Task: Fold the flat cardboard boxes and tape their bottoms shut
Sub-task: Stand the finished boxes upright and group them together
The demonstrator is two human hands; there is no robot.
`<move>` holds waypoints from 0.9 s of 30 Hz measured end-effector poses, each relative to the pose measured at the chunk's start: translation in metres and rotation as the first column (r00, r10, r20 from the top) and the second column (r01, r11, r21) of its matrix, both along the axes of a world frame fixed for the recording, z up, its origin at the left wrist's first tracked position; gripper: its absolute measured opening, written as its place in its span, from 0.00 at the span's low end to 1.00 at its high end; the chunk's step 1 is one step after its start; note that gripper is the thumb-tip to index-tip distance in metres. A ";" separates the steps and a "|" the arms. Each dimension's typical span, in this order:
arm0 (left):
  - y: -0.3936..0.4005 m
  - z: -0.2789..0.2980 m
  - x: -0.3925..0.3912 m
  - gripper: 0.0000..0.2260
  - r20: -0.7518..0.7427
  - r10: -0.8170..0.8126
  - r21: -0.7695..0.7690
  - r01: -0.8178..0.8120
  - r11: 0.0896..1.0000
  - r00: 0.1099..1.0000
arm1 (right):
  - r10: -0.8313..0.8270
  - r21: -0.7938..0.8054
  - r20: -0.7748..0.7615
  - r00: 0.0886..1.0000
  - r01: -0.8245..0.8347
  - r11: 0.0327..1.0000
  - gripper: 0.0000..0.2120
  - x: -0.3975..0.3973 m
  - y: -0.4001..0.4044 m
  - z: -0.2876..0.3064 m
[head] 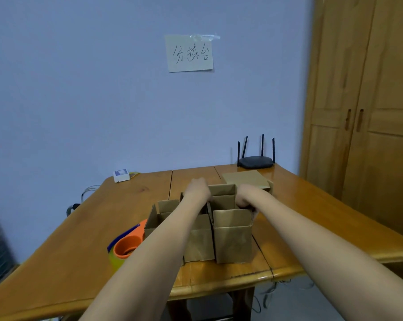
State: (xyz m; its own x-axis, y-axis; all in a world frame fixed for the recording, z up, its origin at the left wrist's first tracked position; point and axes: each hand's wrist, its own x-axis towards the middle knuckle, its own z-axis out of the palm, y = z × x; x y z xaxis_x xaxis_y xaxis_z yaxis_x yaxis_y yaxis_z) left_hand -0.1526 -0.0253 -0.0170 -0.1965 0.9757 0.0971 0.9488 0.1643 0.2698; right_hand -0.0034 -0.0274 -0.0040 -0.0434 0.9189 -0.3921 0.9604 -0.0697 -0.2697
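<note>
While both bare forearms stretch up from the bottom of the frame toward its centre, the left hand [197, 189] rests on the upper left rim of the far open brown cardboard box [222, 196], its fingers bent over the edge, though how firmly they hold it cannot be told from behind. The right hand [246, 200] is at the right side of the same box, fingers curled down around the cardboard where it meets the near right upright brown cardboard box [233, 235]; exactly which edge they grip is hidden. Just left of that box, touching it, stands another upright brown cardboard box [199, 242], partly covered by the left forearm, and a further open brown box [165, 208] stands behind it to the left. A flat brown cardboard sheet [245, 179] lies beyond the hands, right of centre. All of these sit on the glossy honey-coloured wooden table [80, 239] filling the lower half of the frame. At lower left of the boxes lies an orange-and-blue tape dispenser with a yellowish roll [126, 245]. At the table's far edge stand a black four-antenna router [256, 162] and a small white box-shaped device [121, 175]. A handwritten paper note [190, 54] is taped to the pale blue wall at upper centre, and a tall wooden wardrobe [362, 100] fills the right.
</note>
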 end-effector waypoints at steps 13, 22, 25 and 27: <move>0.022 0.027 0.035 0.06 -0.107 -0.094 0.107 0.106 0.989 0.990 | 0.025 0.463 -0.014 1.000 -0.016 0.886 0.12 0.058 0.034 0.020; 0.112 0.045 0.083 0.15 -0.211 -0.261 -0.071 0.252 0.965 0.942 | 0.095 0.612 0.249 0.964 -0.232 0.756 0.23 0.076 0.115 -0.007; 0.149 0.037 0.090 0.25 -0.199 -0.302 -0.164 0.272 0.948 0.932 | 0.131 0.593 0.280 0.951 -0.278 0.756 0.18 0.072 0.147 -0.023; 0.170 0.029 0.088 0.28 -0.211 -0.321 -0.227 0.273 0.935 0.923 | 0.154 0.573 0.282 0.947 -0.295 0.765 0.18 0.067 0.166 -0.037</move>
State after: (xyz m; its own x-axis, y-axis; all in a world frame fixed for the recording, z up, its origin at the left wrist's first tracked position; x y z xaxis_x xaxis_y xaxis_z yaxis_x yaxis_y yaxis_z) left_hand -0.0643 0.1446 0.0122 0.1111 0.9899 -0.0877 0.9938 -0.1099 0.0190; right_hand 0.0637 0.1382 -0.0410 -0.2619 0.9414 0.2126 0.9645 0.2630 0.0239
